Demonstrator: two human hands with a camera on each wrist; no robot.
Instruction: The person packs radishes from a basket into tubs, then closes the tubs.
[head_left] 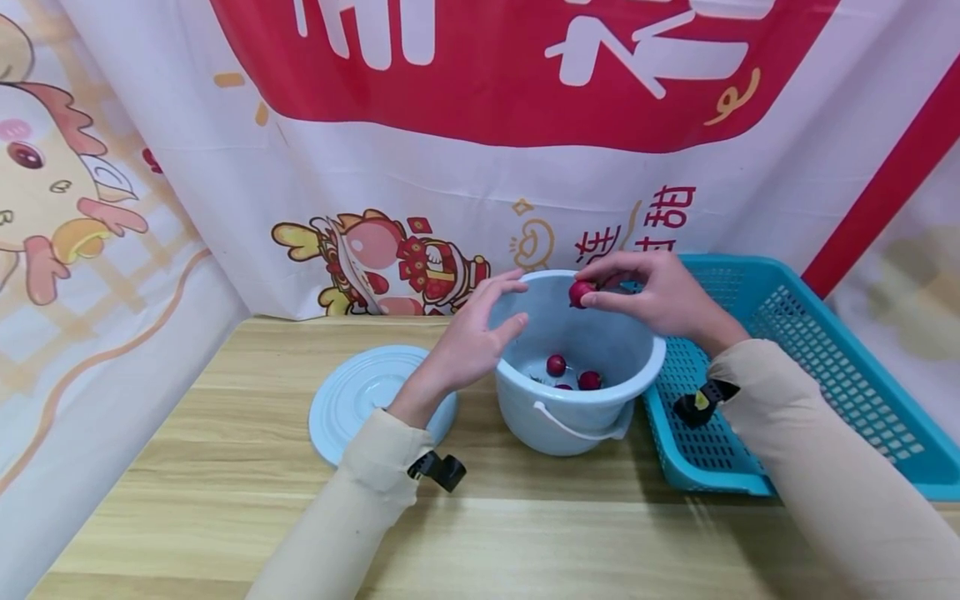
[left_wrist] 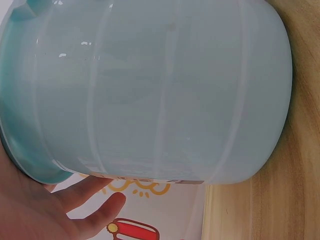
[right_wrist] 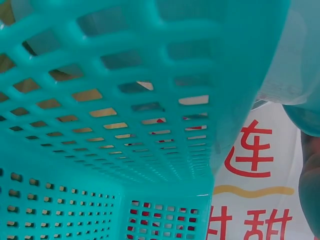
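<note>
Teal perforated plastic basket (head_left: 712,481): beige fabric right sleeve (head_left: 832,467) reaches across; a low reach might snag the rim. Pale-blue round plastic bucket (head_left: 525,412), just beside: a bump could shift it if unbraced. Left hand (head_left: 472,335): fingers loosely spread at bucket edge, contact unclear. Right hand (head_left: 663,293): pinching small round dark-red fruit (head_left: 579,293) at bucket's mouth; slack grip could drop it onto similar fruits (head_left: 556,365) inside.
</note>
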